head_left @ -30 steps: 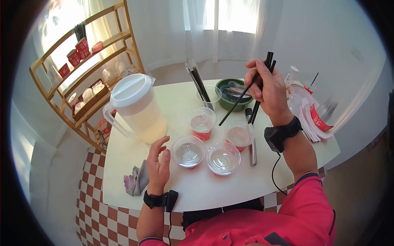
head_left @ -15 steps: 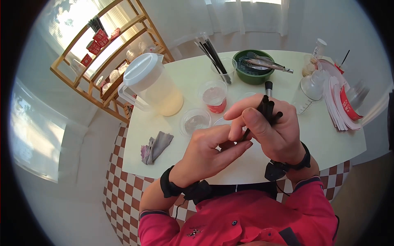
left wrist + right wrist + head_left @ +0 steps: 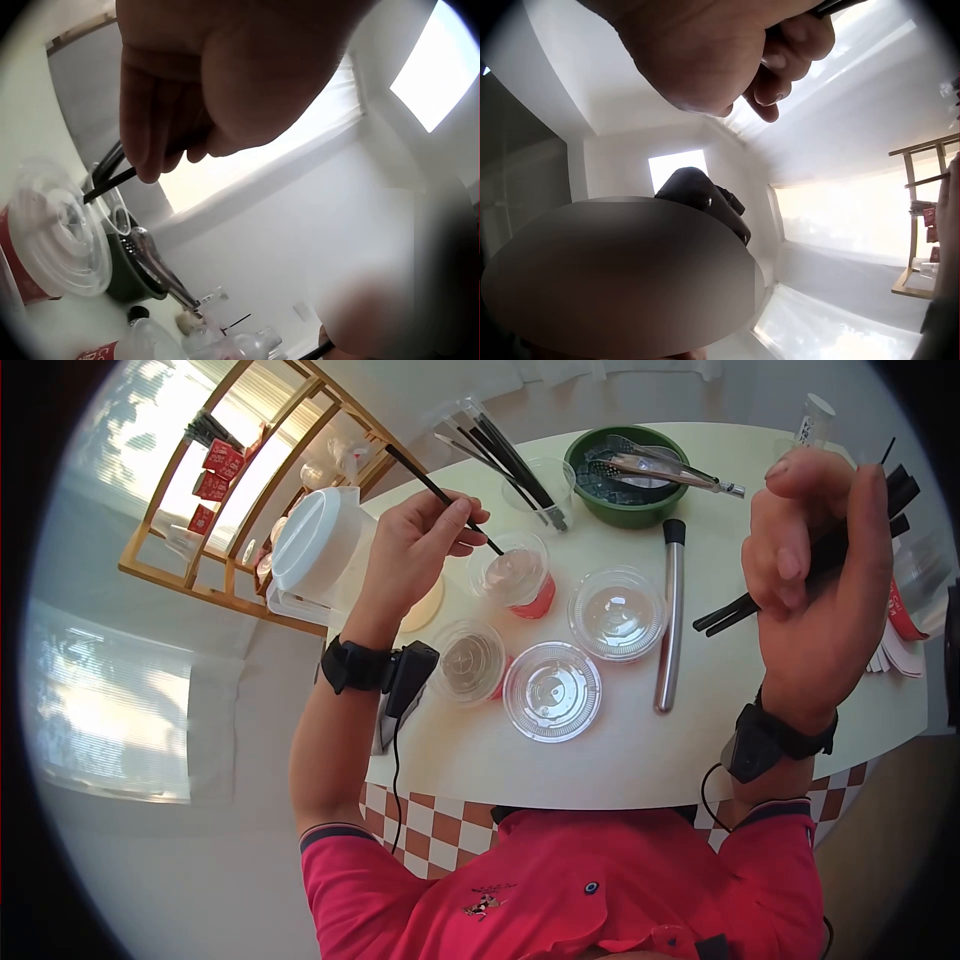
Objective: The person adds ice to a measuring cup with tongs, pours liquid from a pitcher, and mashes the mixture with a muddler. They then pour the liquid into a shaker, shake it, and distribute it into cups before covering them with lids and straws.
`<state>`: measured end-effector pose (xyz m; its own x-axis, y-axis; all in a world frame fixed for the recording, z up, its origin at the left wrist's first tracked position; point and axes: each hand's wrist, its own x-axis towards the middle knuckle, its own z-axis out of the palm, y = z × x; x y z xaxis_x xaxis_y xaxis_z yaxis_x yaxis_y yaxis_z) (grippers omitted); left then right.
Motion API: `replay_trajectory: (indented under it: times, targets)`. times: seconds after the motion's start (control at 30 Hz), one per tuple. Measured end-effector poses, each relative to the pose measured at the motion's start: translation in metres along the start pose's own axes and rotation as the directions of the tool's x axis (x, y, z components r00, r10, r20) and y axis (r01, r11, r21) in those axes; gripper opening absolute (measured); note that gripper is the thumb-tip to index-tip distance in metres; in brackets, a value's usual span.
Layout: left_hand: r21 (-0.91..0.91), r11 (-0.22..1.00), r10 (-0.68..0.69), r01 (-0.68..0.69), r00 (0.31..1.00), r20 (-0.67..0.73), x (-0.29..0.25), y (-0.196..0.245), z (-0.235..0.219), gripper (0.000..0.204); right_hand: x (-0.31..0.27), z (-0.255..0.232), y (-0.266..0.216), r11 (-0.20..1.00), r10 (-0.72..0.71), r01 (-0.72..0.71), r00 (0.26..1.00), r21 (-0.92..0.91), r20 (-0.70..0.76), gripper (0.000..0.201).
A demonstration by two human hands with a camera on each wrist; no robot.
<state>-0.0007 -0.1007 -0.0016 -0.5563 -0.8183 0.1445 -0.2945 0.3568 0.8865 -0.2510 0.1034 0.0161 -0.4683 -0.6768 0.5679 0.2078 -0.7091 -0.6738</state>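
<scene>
Firstly, left hand (image 3: 418,550) pinched one black straw (image 3: 412,470) at far cup (image 3: 530,598); right hand (image 3: 822,575), part-curled, gripped straw bundle (image 3: 728,614).

- Four lidded plastic cups (image 3: 552,692) — two far, two near
- One pitcher (image 3: 312,545)
- One green bowl (image 3: 628,516)
- One metal muddler (image 3: 670,630)
- Black straws (image 3: 425,478) — several, too bunched to count

- I seem to be in a small drinks shop or café-style room.
- My pale, curved-edged table (image 3: 640,772) holds clear, dome-lidded plastic cups (image 3: 552,692), long black straws (image 3: 515,458) and a white-lidded plastic pitcher (image 3: 308,542).
- Beside me, a light wooden rack (image 3: 190,589) displays red printed containers (image 3: 211,486).
- Brown-and-white checkered flooring (image 3: 447,828) shows below.
</scene>
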Motion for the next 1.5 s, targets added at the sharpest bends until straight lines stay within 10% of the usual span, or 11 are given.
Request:
replay_trajectory:
  times: [0.4, 0.63, 0.83, 1.0, 1.27, 1.5]
  targets:
    - [-0.004, 0.99, -0.139, 0.141, 0.983, 0.122, -0.006, -0.008, 0.002, 0.028, 0.014, -0.005, 0.015, 0.998, 0.059, -0.059, 0.998, 0.014, -0.008, 0.052]
    - [0.413, 0.91, -0.14, 0.036, 0.964, 0.226, -0.008, -0.012, 0.003, 0.031, 0.013, -0.001, 0.02, 0.995, 0.088, -0.087, 0.996, 0.048, -0.023, 0.052]
    - [0.282, 0.958, 0.041, -0.061, 0.996, 0.077, -0.011, -0.001, -0.005, 0.05, 0.017, -0.004, 0.026, 0.982, 0.091, -0.089, 0.996, 0.168, -0.007, 0.056]
    - [0.325, 0.938, 0.116, -0.116, 0.993, 0.021, -0.012, 0.001, -0.006, 0.037, 0.017, 0.005, 0.036, 0.99, 0.113, -0.12, 0.989, -0.075, -0.096, 0.065]
    - [0.163, 0.906, 0.292, -0.391, 0.855, 0.428, -0.028, 0.085, 0.052, 0.022, 0.012, 0.013, 0.047, 0.917, 0.086, -0.111, 0.993, -0.384, -0.08, 0.061]
    - [-0.004, 0.978, 0.2, -0.21, 0.925, 0.323, -0.02, 0.084, 0.086, 0.02, 0.009, 0.013, 0.058, 0.927, 0.035, -0.016, 0.998, -0.375, 0.044, 0.05]
